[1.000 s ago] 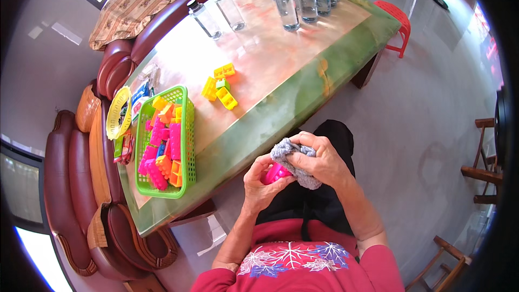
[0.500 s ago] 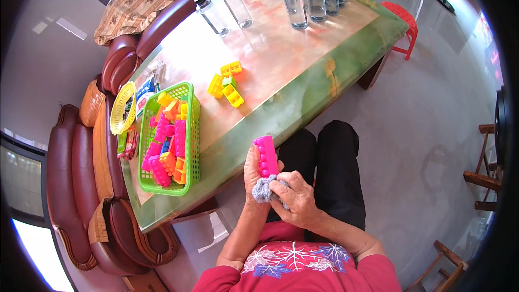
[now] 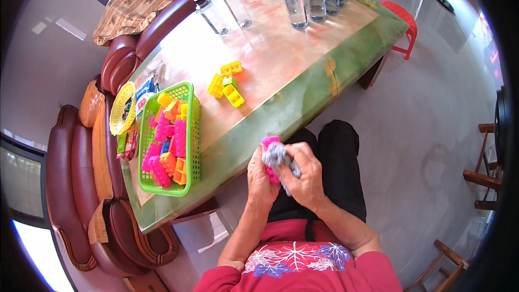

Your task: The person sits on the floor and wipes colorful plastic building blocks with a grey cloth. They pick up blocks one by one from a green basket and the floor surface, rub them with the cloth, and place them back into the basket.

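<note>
My left hand point(image 3: 260, 178) is closed around a long pink toy brick point(image 3: 271, 140), held above my lap by the table edge. A crumpled grey cloth point(image 3: 278, 157) lies across the brick's studded side and hides its middle. My right hand point(image 3: 305, 176) grips that cloth and presses it on the brick. To the left, a green plastic basket point(image 3: 197, 146) full of pink, orange and yellow bricks stands on the table. Farther back lie several loose yellow bricks point(image 3: 233, 96) around a small green brick point(image 3: 229, 81).
The marbled table point(image 3: 303, 100) has a green border. Clear bottles with black caps point(image 3: 295, 5) stand at its far end. A yellow oval basket point(image 3: 123, 108) and small packets sit left of the green basket. A red stool point(image 3: 403, 27) stands beyond the table; a brown sofa point(image 3: 73, 184) lines the left.
My right hand has moved the grey cloth up along the pink brick, from its lower end to its upper part. The brick is now mostly covered.
</note>
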A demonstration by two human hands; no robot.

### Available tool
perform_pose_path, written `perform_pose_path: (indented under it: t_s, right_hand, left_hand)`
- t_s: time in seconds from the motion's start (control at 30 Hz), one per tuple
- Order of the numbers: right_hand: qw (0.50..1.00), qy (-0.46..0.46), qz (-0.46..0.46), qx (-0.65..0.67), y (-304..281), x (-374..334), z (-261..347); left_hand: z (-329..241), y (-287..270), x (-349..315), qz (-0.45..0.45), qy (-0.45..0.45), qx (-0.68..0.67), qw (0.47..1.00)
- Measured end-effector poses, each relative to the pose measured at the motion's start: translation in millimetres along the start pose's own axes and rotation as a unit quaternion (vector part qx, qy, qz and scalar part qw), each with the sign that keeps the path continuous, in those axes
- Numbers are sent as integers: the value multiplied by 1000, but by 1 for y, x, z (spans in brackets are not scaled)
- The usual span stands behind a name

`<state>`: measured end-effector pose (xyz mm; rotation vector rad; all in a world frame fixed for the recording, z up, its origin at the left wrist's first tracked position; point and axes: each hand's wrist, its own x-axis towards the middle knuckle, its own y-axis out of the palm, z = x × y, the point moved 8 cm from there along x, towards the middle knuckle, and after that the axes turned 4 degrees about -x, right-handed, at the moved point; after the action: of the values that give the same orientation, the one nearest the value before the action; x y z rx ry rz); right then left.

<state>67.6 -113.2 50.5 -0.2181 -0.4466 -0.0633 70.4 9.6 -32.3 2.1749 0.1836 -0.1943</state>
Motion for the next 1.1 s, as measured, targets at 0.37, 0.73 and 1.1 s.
perform_pose_path:
  t_s: [0.37, 0.73, 1.1]
  right_hand:
    - [985, -86, -39, -143, -20, 10, 8]
    - [980, -149, 87, -95, -11, 11, 7]
    - [990, -40, 132, -12, -3, 8, -7]
  left_hand:
    - [-2, 20, -10, 26, -18, 80, 996]
    - [-7, 12, -15, -16, -12, 117, 993]
    - [-20, 18, -18, -1, 59, 236, 970]
